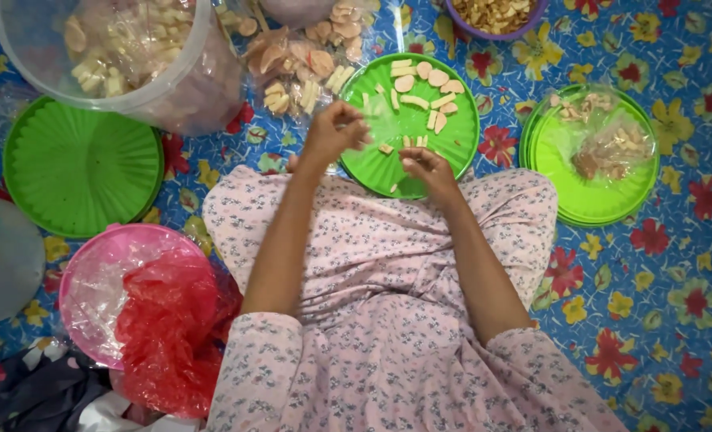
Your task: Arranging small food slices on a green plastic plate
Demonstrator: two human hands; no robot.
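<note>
A small clear bag (369, 128) is pinched in the left hand (333, 132) over the green plate (380, 164) of pale snack pieces (421, 84), while one piece seems gathered by the right hand (426, 166), fingers curled at the plate's near edge.

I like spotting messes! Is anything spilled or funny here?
Nothing looks spilled. The pale snack pieces lie on the middle green plate under both hands, left hand and right hand; the rest sit in bags and tubs.
</note>
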